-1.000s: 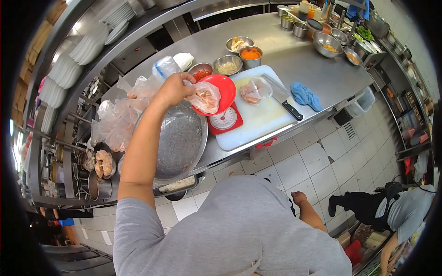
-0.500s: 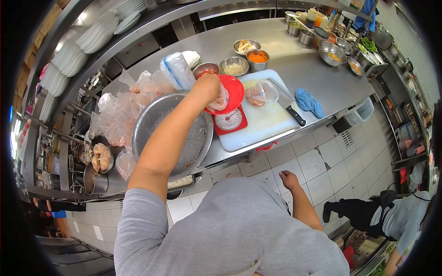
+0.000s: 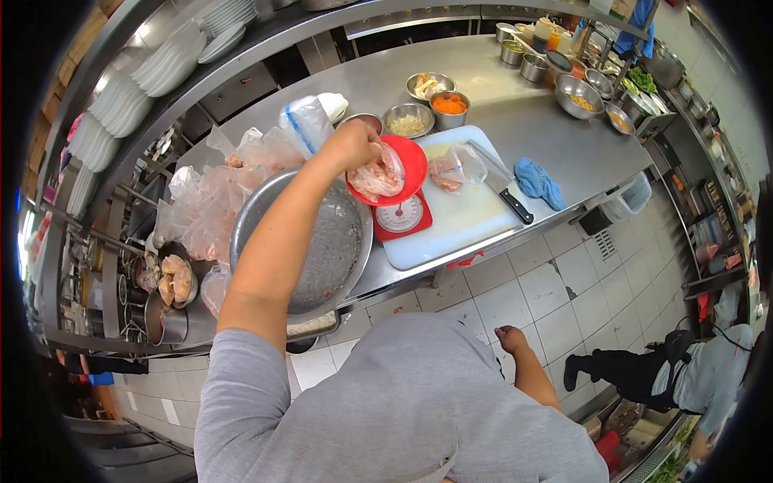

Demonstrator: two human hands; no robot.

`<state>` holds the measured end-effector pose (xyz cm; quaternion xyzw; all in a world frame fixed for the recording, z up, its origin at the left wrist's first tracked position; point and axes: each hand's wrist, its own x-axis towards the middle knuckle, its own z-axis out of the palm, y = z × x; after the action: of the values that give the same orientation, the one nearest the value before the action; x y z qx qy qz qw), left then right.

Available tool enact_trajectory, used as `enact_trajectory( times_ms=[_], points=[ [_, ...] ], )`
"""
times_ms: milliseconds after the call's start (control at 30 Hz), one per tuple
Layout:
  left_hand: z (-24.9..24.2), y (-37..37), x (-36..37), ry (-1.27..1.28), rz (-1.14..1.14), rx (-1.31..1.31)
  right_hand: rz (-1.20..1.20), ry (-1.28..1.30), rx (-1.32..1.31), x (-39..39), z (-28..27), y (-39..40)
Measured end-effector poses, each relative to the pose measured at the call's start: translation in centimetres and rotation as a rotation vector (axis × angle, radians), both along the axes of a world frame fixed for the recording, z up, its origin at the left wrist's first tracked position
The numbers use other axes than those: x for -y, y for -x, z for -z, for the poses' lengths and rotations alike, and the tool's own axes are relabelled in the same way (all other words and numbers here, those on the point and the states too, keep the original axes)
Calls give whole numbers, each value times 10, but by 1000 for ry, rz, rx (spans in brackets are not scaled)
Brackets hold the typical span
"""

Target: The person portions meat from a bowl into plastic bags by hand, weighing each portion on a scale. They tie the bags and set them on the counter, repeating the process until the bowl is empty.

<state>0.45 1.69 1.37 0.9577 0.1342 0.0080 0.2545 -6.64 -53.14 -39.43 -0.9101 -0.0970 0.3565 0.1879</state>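
My left hand (image 3: 354, 145) reaches over the red scale pan, its fingers closed at the upper edge of a clear plastic bag of raw meat (image 3: 378, 180). That bag lies in the red pan (image 3: 415, 165) of a kitchen scale (image 3: 400, 216) with a round white dial. Below the counter edge, away from everything, my right hand (image 3: 509, 338) hangs with curled fingers and nothing visible in it. Beside the scale, a white cutting board (image 3: 439, 233) carries another bag of meat (image 3: 447, 173) and a black-handled knife (image 3: 515, 205). My left forearm crosses a large metal bowl (image 3: 330, 249).
Filled plastic bags (image 3: 209, 197) pile up left of the bowl. Behind the scale are a plastic bag roll (image 3: 306, 125), a bowl of chopped garlic-like bits (image 3: 407, 122) and a pot of orange pieces (image 3: 449, 106). A blue cloth (image 3: 539, 183) lies at right. Another person (image 3: 692, 374) stands at lower right.
My left hand has shifted slightly left and up, and the bag of meat now lies lower and more spread in the red pan. My right hand has dropped slightly.
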Motion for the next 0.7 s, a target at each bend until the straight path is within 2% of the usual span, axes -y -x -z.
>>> enact_trajectory(
  times_ms=[167, 233, 300, 400, 467, 533, 567, 633, 700],
  points=[
    [-8, 7, -7, -8, 32, -15, -2, 69, -9, 5, -10, -5],
    [-8, 7, -8, 41, 31, 11, -13, -33, 36, 0, -5, -12],
    [-14, 9, -12, 323, -41, 17, -47, -72, 92, -10, -8, -22],
    [-28, 10, -15, 395, -48, 44, 9, -159, 121, -47, -52, -28],
    [-39, 12, -11, 403, -63, 49, -34, -212, 165, -66, -71, -33],
    [-45, 15, -2, 195, -52, 28, -36, -237, 171, -83, -87, -35],
    [-43, 16, 2, 196, -51, 26, -39, -260, 178, -89, -93, -36],
    [-39, 18, 8, -85, 9, 165, -62, -274, 173, -97, -106, -37],
    [-40, 19, 9, -123, 9, 189, -88, -290, 168, -100, -113, -37]
  ],
)
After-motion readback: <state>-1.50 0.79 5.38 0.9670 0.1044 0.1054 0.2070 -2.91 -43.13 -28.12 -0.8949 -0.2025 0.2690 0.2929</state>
